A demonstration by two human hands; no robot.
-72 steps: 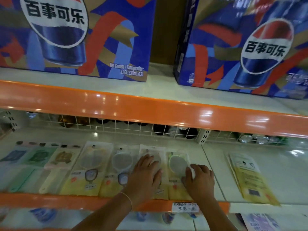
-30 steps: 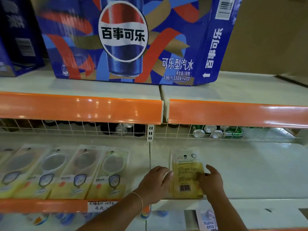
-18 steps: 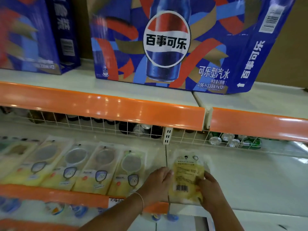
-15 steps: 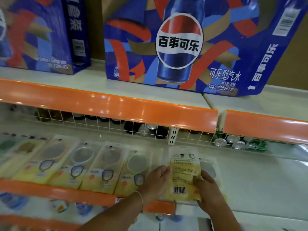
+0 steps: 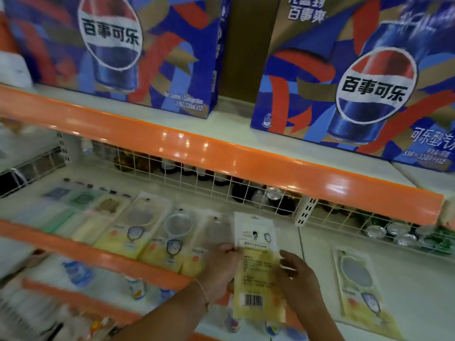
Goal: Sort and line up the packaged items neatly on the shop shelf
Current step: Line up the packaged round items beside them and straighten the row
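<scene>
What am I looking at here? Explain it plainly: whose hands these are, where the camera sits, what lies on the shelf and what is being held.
No machine here: a person is tidying a shop shelf with bare hands. The only picture comes from a camera worn on the person's head, looking forward and down.

The left hand and the right hand hold one flat yellow packet between them, its back with the barcode facing the camera. It is held over the front edge of the white shelf.

To the left, similar packets lie flat in a row, fronts up. One more packet lies alone to the right.

On the shelf above stand two big blue cola boxes. Behind a wire fence at the back are bottles and cans, too dim to name.
</scene>
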